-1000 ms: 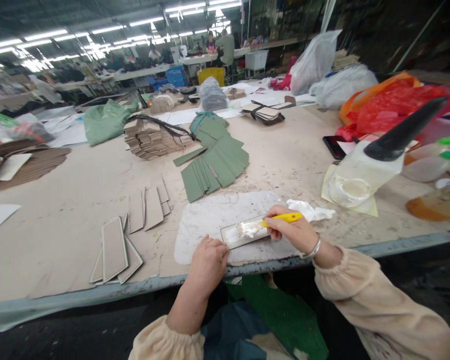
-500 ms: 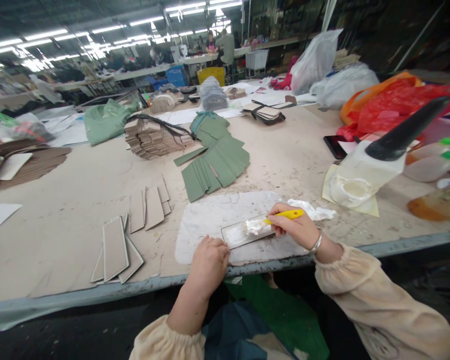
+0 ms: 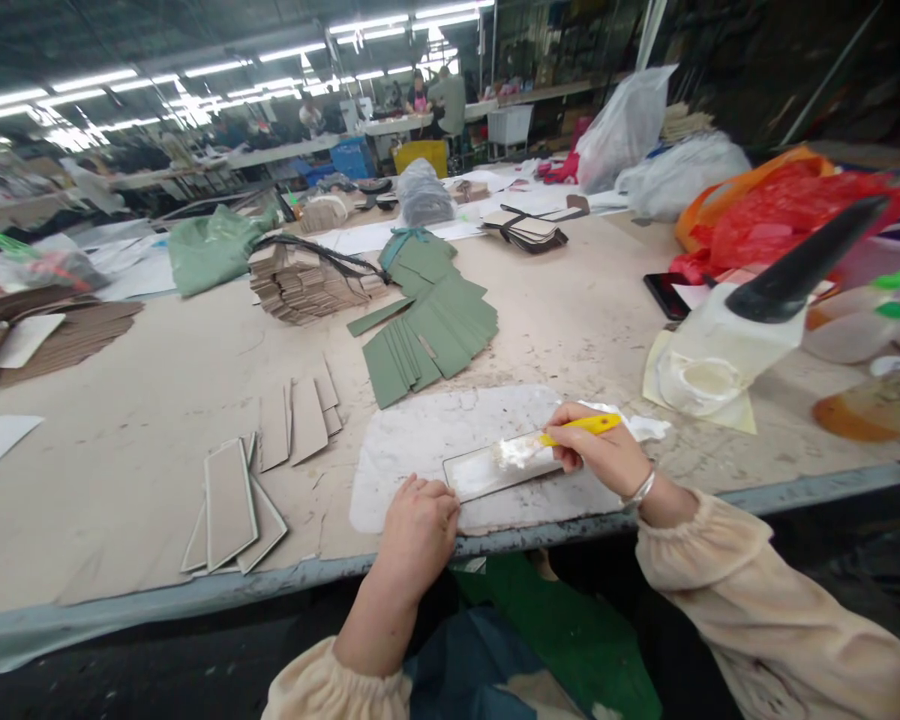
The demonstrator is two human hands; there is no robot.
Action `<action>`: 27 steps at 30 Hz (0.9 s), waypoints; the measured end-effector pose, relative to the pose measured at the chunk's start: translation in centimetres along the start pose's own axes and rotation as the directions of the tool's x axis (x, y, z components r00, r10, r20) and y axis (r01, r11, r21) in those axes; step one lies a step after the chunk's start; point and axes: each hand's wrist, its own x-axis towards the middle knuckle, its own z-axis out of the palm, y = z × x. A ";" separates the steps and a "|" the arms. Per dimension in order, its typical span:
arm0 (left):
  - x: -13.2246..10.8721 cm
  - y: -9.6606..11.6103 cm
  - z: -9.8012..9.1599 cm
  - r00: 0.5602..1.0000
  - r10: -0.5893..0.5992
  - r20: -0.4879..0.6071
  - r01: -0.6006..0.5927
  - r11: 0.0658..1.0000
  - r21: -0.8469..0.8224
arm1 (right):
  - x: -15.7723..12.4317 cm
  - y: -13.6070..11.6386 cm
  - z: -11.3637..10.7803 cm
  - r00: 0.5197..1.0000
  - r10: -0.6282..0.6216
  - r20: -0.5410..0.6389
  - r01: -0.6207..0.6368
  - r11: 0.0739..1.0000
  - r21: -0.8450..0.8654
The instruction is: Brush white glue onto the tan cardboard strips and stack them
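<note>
My right hand (image 3: 596,455) grips a brush (image 3: 600,424) by its yellow handle. The bristles, loaded with white paste, rest on a flat rectangular panel (image 3: 480,474) with a thin dark edge. A wet white film coats the panel's upper face. At its left end, the curled fingers of my left hand (image 3: 422,515) hold the panel's near corner; the fingertips are partly hidden. Beneath lies a stained white sheet (image 3: 397,450) by the table's front edge. White paste (image 3: 649,428) sits on the sheet's right side, partly behind my right hand.
Edged panels (image 3: 229,500) and plain pieces (image 3: 307,420) lie left. Green pieces (image 3: 450,325) fan out behind the sheet, beside a tied brown stack (image 3: 307,280). At right stand a white container (image 3: 727,355) with a black spout and a jar of amber liquid (image 3: 870,405).
My right hand and the brush have slid slightly right along the panel. My left hand stays at the panel's left end.
</note>
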 end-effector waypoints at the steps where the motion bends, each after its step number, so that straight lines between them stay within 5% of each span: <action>1: 0.0 0.0 0.0 1.000 0.001 0.003 -0.001 1.000 0.001 | 0.0 -0.1 0.5 1.000 0.016 0.013 -0.017 0.999 0.046; 8: 0.1 0.3 -0.2 1.000 -0.002 0.009 0.002 1.000 0.003 | 0.3 0.2 5.2 0.989 0.033 0.143 -0.047 0.995 0.093; 17: 0.1 0.4 -0.1 1.000 -0.003 0.003 0.003 1.000 0.021 | 0.2 0.1 2.5 0.999 0.032 0.032 -0.034 0.997 0.071; 23: 0.2 0.6 -0.2 1.000 -0.010 0.011 0.010 1.000 0.007 | 0.0 0.1 4.7 0.987 0.034 0.155 -0.044 0.997 0.064; 27: 0.0 0.5 0.0 1.000 -0.019 0.001 0.019 1.000 0.019 | 0.3 0.2 3.7 0.984 0.060 0.167 -0.062 0.998 0.007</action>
